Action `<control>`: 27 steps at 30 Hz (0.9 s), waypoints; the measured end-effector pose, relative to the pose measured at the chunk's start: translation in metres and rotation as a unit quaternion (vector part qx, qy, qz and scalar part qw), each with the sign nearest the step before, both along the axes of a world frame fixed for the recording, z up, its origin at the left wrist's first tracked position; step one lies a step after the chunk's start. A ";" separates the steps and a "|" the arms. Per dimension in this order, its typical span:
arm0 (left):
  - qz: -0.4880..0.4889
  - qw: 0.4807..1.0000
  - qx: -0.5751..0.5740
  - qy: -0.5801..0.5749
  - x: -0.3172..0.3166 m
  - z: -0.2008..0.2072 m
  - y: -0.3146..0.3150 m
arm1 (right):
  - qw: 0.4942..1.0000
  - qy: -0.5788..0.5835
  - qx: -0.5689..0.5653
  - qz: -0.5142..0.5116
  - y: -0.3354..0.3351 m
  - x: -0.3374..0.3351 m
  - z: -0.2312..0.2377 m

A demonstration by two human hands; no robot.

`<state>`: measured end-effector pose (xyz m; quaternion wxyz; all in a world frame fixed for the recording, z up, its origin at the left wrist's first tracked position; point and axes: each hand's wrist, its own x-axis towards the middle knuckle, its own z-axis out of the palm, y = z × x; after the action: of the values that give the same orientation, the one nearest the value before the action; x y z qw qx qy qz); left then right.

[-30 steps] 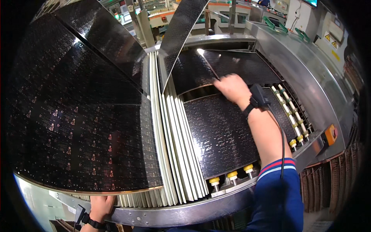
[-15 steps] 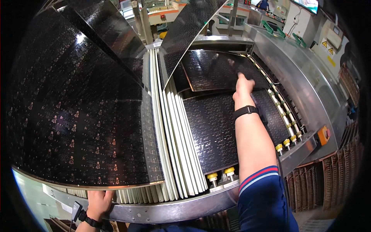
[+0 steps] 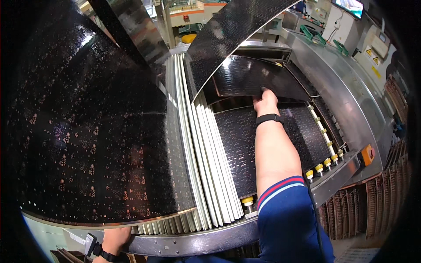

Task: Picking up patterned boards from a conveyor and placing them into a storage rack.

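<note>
If the right hand (image 3: 266,103), fingers pinching the glossy black panel (image 3: 256,78) at one o'clock, slips, the lower panel (image 3: 239,142) could get scratched; the left hand's (image 3: 116,239) grip I can't tell.

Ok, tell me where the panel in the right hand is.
In the head view, the thin dark panel is in the upper half, right of centre and of the white dividers; the right hand grips its near edge; another dark panel lies nearer.
</note>
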<state>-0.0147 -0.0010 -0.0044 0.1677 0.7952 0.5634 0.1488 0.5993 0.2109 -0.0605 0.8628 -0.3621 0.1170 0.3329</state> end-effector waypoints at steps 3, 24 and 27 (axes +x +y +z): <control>-0.029 0.999 -0.026 0.029 0.004 0.005 0.005 | 0.988 -0.134 -0.044 -0.059 0.010 0.018 0.013; -0.085 0.981 0.176 -0.008 0.009 0.014 0.001 | 0.889 -0.453 0.056 -0.033 -0.372 0.043 0.181; -0.130 0.951 0.261 -0.101 0.002 0.014 -0.006 | 0.887 -0.455 0.053 -0.059 -0.436 -0.009 0.179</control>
<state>-0.0129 -0.0070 0.0101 0.0280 0.8584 0.3770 0.3468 0.5903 -0.2247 0.1185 0.8571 -0.4204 -0.2852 0.0853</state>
